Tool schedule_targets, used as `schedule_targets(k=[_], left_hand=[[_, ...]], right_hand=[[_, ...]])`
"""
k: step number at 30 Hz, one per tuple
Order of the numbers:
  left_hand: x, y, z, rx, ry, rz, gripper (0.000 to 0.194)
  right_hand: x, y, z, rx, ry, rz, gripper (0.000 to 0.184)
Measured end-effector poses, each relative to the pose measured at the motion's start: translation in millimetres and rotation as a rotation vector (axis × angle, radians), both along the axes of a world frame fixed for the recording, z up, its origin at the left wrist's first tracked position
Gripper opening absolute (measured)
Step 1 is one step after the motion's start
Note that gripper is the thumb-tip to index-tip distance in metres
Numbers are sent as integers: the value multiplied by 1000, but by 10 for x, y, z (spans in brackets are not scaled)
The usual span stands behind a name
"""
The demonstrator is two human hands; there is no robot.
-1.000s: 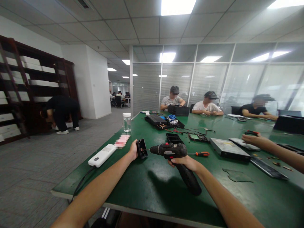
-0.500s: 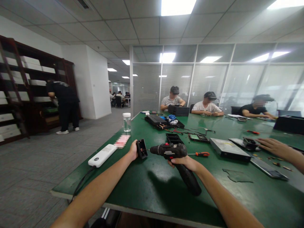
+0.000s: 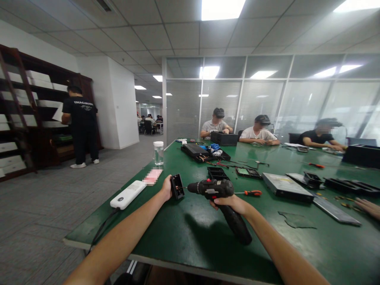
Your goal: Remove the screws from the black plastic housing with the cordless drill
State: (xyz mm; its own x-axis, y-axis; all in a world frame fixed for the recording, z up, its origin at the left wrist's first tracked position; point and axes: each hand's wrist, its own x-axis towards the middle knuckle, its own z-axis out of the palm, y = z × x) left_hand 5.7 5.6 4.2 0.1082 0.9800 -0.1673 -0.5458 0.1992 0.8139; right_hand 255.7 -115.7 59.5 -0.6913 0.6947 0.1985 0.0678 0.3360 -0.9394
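Note:
My left hand (image 3: 167, 189) grips a small black box-shaped part (image 3: 177, 187) by its left side, tilted up above the green table. Copper-coloured bits show inside its open face. In my right hand (image 3: 233, 204) is a black cordless drill (image 3: 212, 188), fingers wrapped round the handle below the body. The drill points left, its thin bit reaching to the open face of the part; whether the tip touches a screw I cannot tell. Behind the drill lie a screwdriver (image 3: 253, 193) with an orange and black handle and a black plastic frame (image 3: 217, 173).
A white power bank (image 3: 127, 194) with a cable and a clear jar (image 3: 158, 153) stand left on the green table (image 3: 166, 237). To the right lie a metal drive (image 3: 286, 187), a flat metal plate (image 3: 337, 210) and a co-worker's hand (image 3: 369, 206). Several people sit behind.
My hands, the drill and the black part have hardly moved. The co-worker's hand at right has drawn back toward the edge, away from a small black part. The person by the shelves has straightened up.

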Motion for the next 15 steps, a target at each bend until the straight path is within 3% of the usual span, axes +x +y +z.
schedule_targets(k=[15], left_hand=[[-5, 14, -17, 0, 2, 4, 28]], right_hand=[[-4, -20, 32, -21, -2, 13, 20]])
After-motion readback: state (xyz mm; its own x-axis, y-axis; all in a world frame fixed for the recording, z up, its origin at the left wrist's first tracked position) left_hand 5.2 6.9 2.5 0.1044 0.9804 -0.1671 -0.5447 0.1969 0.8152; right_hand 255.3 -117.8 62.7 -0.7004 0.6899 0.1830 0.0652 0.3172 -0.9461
